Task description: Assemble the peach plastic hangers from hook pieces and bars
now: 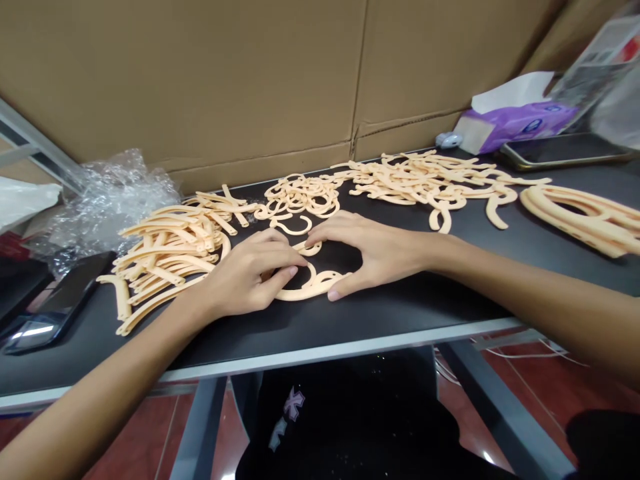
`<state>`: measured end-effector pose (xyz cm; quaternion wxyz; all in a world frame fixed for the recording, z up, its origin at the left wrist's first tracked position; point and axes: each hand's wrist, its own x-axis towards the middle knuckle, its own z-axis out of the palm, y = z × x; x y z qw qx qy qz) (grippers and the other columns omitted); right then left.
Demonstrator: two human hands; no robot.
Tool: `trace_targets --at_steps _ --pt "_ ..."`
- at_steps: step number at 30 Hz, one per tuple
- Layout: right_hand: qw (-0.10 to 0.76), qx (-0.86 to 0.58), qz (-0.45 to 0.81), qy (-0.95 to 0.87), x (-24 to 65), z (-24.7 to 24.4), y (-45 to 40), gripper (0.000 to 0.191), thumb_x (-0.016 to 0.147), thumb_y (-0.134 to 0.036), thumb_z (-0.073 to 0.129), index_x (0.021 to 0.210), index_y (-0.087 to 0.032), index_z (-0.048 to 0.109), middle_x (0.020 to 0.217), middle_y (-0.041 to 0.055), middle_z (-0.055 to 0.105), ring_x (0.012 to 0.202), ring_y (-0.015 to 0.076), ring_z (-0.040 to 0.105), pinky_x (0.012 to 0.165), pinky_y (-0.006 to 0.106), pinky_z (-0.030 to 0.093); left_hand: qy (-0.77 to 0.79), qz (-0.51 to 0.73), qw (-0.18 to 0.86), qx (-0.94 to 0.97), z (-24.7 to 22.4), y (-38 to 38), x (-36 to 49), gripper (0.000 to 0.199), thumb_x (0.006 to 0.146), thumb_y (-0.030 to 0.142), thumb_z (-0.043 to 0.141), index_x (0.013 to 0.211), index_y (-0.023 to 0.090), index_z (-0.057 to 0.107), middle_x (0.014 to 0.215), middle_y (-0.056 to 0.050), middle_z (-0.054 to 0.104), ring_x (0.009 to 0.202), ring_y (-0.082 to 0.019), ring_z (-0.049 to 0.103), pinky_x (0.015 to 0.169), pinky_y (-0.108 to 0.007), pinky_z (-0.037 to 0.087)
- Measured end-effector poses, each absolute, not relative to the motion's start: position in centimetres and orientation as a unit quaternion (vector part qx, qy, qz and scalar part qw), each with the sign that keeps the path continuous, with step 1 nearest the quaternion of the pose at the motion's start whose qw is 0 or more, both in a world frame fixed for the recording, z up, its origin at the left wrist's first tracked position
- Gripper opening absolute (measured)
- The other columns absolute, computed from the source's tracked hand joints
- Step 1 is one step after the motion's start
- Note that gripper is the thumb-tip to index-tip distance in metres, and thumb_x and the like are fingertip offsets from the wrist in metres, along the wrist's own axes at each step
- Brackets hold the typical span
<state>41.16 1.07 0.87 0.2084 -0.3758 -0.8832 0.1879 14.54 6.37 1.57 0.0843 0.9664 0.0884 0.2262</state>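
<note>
Cream-coloured curved pieces (313, 289) form a rounded shape on the black table between my hands. My left hand (257, 270) rests at its left side, thumb and fingers pressed together over its edge; what they hold is hidden. My right hand (363, 250) arches over the right side, thumb and fingers wide apart, the thumb touching the lower right piece. A small cream piece (311, 249) lies by the right fingertips. Just beyond is a hook-shaped piece (295, 229).
Piles of cream pieces lie at the left (170, 250), centre (303, 195) and right (415, 179). Larger curved parts (583, 217) sit far right. Phones (60, 307) (567, 150), plastic wrap (120, 193) and a purple tissue pack (520, 125) surround them. Cardboard (250, 80) stands behind.
</note>
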Motion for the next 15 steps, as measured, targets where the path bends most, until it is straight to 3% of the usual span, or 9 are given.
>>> trace_targets --at_steps 9,15 --pt "0.213 -0.362 0.157 -0.894 41.1 1.2 1.0 0.055 0.085 -0.049 0.078 0.126 -0.014 0.066 0.123 0.0121 0.069 0.115 0.0277 0.062 0.104 0.044 0.045 0.113 0.270 0.090 0.952 1.7 6.3 14.3 0.023 0.099 0.016 0.057 0.110 0.017 0.078 0.096 -0.008 0.074 0.090 -0.017 0.070 0.078 -0.028 0.058" --pt "0.196 -0.370 0.146 -0.896 41.2 1.9 0.5 0.054 0.086 -0.049 0.077 0.127 -0.017 0.065 0.124 0.0115 0.070 0.115 0.0274 0.063 0.102 0.043 0.048 0.096 0.296 0.072 0.948 1.8 6.3 14.4 0.021 0.097 0.015 0.060 0.110 0.019 0.076 0.090 -0.005 0.075 0.089 -0.017 0.069 0.078 -0.029 0.058"
